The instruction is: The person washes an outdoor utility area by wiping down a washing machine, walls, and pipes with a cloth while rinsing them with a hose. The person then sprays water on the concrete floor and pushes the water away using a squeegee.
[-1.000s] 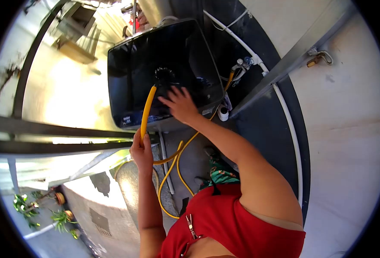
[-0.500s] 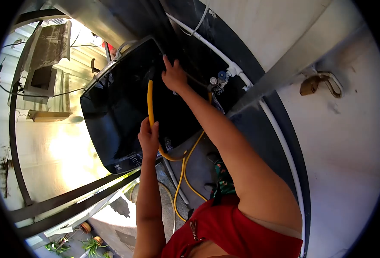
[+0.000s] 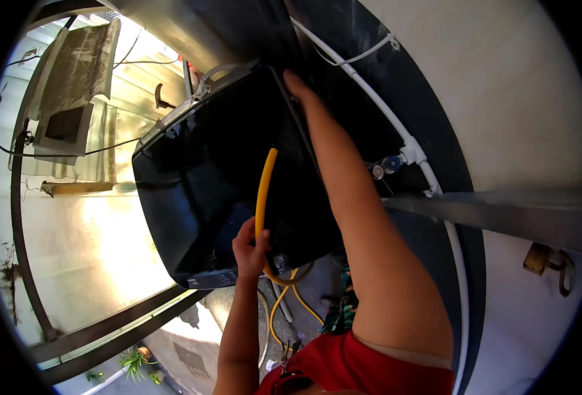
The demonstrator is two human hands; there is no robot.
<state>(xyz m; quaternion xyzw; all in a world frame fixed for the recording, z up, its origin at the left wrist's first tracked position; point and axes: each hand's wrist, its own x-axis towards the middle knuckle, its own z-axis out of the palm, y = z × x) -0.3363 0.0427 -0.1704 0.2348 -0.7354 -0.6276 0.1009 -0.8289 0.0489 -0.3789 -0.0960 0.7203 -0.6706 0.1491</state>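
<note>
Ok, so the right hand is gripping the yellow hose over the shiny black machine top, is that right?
Not quite: the head view shows the left hand gripping the yellow hose over the shiny black machine top. The right hand is at the machine's side edge, away from the hose.

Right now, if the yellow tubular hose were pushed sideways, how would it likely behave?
The yellow hose probably feels springy: its end extends past the left hand in a slight curve. Longer stretches likely flop, since it loops below that hand.
</note>
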